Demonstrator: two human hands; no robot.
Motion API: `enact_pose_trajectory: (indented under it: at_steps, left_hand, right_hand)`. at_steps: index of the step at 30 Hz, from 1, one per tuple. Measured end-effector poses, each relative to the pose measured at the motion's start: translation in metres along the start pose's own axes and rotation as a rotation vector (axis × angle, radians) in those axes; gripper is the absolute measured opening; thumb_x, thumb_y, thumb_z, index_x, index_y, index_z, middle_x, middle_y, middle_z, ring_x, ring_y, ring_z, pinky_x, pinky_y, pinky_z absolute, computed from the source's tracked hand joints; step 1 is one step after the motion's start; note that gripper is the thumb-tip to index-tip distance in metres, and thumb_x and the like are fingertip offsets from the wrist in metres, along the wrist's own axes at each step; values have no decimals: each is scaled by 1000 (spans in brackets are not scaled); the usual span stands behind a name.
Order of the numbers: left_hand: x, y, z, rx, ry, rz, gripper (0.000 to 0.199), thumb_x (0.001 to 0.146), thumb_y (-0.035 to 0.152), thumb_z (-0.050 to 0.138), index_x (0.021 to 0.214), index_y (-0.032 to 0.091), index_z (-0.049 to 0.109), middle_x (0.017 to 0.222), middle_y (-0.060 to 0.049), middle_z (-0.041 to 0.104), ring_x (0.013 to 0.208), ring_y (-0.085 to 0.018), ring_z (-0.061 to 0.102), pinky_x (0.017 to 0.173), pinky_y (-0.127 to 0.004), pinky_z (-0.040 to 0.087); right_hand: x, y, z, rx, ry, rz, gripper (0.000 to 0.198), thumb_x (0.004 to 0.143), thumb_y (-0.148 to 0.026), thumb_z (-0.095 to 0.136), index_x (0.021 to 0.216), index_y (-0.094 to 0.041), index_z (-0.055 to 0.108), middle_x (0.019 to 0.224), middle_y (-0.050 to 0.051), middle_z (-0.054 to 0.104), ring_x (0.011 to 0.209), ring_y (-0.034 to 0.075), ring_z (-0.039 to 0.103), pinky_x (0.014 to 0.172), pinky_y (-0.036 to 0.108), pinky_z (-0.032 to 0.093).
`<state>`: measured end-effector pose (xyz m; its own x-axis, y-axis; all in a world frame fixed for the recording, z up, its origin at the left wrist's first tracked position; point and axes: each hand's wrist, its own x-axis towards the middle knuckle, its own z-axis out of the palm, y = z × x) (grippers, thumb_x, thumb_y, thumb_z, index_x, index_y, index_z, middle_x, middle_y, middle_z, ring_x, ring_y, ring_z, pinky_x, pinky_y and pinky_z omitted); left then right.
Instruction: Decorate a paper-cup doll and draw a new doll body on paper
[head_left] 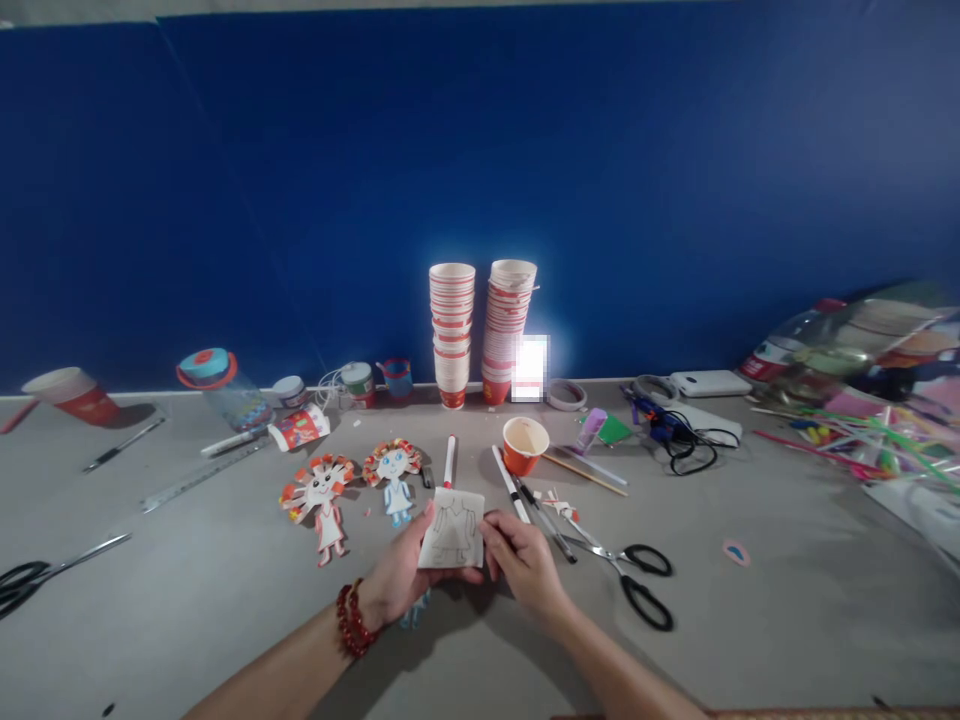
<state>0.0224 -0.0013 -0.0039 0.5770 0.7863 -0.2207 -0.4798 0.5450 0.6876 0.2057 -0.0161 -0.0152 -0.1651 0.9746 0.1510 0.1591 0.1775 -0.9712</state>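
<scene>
My left hand (409, 572) holds a small white piece of paper (451, 530) from its left side and from below. On it is a pencil-like line drawing of a dressed body with arms and legs and no head. My right hand (525, 560) has its fingers closed at the paper's right edge. Below my left hand a bit of a blue-outlined figure (415, 610) shows, mostly hidden. To the left lie two paper dolls with fringed heads, a red-outlined doll (327, 505) and a blue-outlined doll (396, 485). A red-and-white marker (450, 462) lies just beyond the paper.
Scissors (622, 575) lie right of my hands, other scissors (45, 572) at far left. An orange-and-white paper cup (525, 446) stands ahead, before two tall cup stacks (452, 340). Pens (512, 485), a ruler (199, 477), a water bottle (225, 385) and craft supplies (877, 430) surround them.
</scene>
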Motion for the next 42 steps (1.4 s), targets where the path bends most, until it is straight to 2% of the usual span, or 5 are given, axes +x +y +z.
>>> enact_pose_trajectory:
  at_steps: [14,20,27,33,42]
  left_hand:
    - [-2,3,9,-71,-81,-26,58,96,58,48,130,12,61,121,-18,68,105,-32,67,85,-43,55]
    - [0,3,11,-82,-113,-22,64,91,61,54,127,9,63,120,-21,67,101,-31,68,85,-41,55]
    - [0,13,11,-128,-79,19,58,99,53,41,132,9,59,127,-21,64,107,-30,66,89,-41,54]
    - [-2,15,12,-182,-79,4,60,102,50,31,136,6,54,123,-25,64,108,-31,65,89,-45,53]
    - [-2,15,13,-202,-61,21,60,102,51,33,135,6,55,122,-24,65,109,-32,65,90,-45,52]
  right_hand:
    - [4,5,-1,162,33,133,47,87,-64,56,80,-18,62,57,-5,46,37,6,39,35,18,30]
    - [4,-5,-9,29,40,77,42,92,-57,52,89,-18,68,56,-3,51,40,9,46,41,21,37]
    - [-3,-11,-70,-255,261,7,41,93,-52,50,96,-16,70,52,-2,56,47,14,53,48,23,42]
    - [-31,6,-127,-736,272,-32,34,92,-49,50,92,-23,72,85,5,76,70,20,69,62,26,51]
    - [-67,21,-163,-1080,249,-253,31,96,-41,48,94,-20,70,94,10,75,87,25,69,81,36,52]
